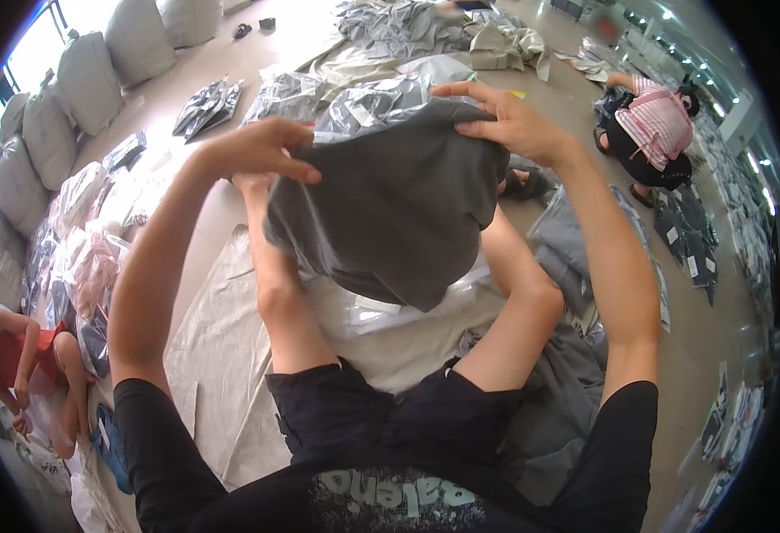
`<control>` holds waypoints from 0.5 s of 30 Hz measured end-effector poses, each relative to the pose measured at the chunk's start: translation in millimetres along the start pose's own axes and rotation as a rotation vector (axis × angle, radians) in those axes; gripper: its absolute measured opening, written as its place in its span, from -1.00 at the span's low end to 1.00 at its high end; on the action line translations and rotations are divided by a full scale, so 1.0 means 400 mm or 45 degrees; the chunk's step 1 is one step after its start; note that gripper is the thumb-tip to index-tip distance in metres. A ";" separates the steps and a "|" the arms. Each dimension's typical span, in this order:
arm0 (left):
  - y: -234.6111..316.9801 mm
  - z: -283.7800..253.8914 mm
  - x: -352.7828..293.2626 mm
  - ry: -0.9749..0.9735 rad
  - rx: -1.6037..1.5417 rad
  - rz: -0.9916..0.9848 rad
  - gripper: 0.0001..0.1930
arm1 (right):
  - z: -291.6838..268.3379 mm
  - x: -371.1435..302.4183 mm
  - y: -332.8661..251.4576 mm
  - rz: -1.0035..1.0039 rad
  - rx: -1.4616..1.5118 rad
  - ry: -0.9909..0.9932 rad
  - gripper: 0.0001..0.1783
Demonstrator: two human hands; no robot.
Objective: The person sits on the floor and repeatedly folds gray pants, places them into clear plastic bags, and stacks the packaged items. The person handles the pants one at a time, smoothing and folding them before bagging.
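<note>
A dark grey piece of clothing (390, 200) hangs in the air above my knees, stretched between my two hands. Its lower part droops in a rounded fold; what kind of garment it is, I cannot tell. My left hand (270, 149) pinches its upper left edge between thumb and fingers. At the upper right corner, my right hand (523, 124) grips the cloth, thumb on the near side and forefinger stretched out. Beneath it, a clear plastic bag (381, 315) lies on the pale cloth sheet (221, 355) between my legs.
Grey garments (541, 417) are heaped by my right leg. Plastic-wrapped clothes (208, 107) lie ahead, and more bagged clothes (88, 266) at left. Stuffed sacks (88, 84) line the left wall. One person (656, 129) bends over at right; another (35, 364) sits at left.
</note>
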State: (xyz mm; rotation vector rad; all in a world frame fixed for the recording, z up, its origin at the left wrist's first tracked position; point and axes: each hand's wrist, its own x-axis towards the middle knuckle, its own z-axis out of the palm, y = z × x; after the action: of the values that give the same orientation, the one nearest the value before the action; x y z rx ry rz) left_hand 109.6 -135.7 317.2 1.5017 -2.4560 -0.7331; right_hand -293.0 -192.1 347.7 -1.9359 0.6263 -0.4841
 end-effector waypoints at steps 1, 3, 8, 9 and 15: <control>-0.036 0.053 0.013 -0.106 0.037 -0.095 -0.56 | 0.002 0.002 0.024 -0.021 -0.042 -0.056 -0.46; -0.087 0.175 0.005 -0.053 -0.175 -0.035 -0.54 | -0.001 0.015 0.068 -0.090 -0.139 -0.161 -0.49; -0.230 0.433 -0.003 0.068 -0.481 -0.059 -0.48 | 0.012 -0.006 0.110 0.072 -0.105 -0.165 -0.57; -0.237 0.452 0.004 -0.004 -0.557 -0.086 -0.51 | 0.008 -0.018 0.119 0.051 -0.109 -0.129 -0.58; -0.075 0.182 -0.021 0.738 -0.748 0.007 -0.64 | -0.044 -0.081 0.315 0.205 -0.199 0.393 -0.74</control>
State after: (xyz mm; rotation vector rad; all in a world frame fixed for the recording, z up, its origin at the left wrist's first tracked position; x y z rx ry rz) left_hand 109.0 -116.5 240.5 1.2437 -1.6324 -0.7854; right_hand -355.8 -230.1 238.8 -1.9526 1.0362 -0.6537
